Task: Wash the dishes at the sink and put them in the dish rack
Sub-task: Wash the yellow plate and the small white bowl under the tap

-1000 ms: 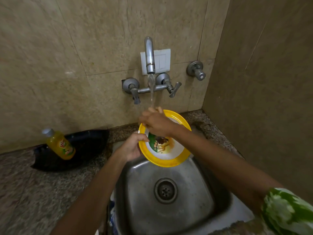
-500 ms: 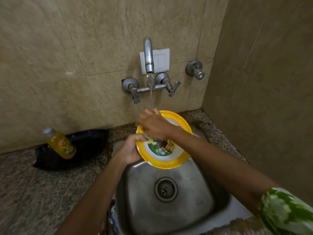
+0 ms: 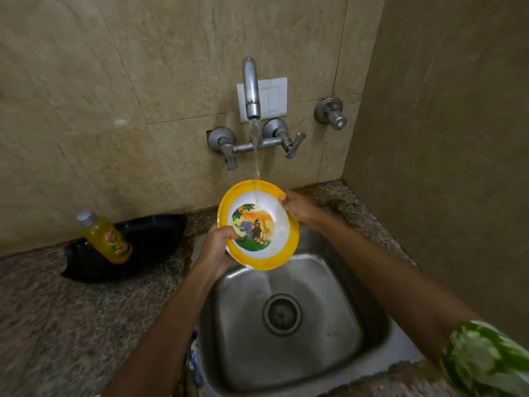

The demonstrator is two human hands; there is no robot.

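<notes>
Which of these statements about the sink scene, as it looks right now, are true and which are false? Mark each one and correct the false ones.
1. Water from the tap lands on the yellow-rimmed plate. True.
2. Only one hand holds the plate. False: the left hand grips its lower left rim and the right hand grips its upper right rim.
3. The plate lies flat on the bottom of the sink. False: it is held tilted above the basin.
4. A yellow bottle leans in a black tray on the counter, left of the sink. True.
5. The plate's middle shows cartoon animals. True.
</notes>
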